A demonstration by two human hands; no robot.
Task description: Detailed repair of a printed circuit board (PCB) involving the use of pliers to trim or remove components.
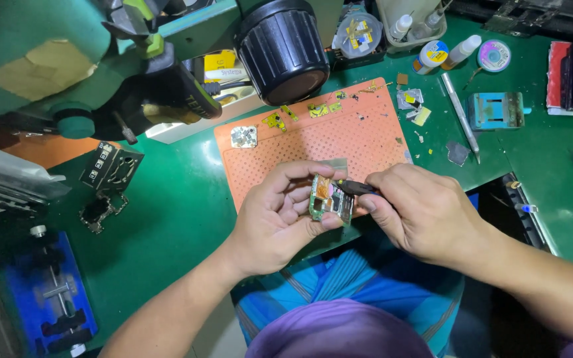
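My left hand [280,215] pinches a small green circuit board [329,200] with an orange flex strip, held upright over the near edge of the orange perforated mat [313,142]. Gripped in my right hand [419,212] is a dark slim tool [356,188]; its tip touches the board's upper right corner. Both hands meet just in front of my body, above blue striped cloth. The tool's far end is hidden inside my right fist.
A black microscope lens barrel [283,50] hangs over the mat's far side. Small yellow parts and a metal shield [243,136] lie on the mat. Tweezers [460,116], glue bottles, a solder wick spool [494,55], a blue holder [495,109] and a blue clamp jig [51,298] sit around the green bench.
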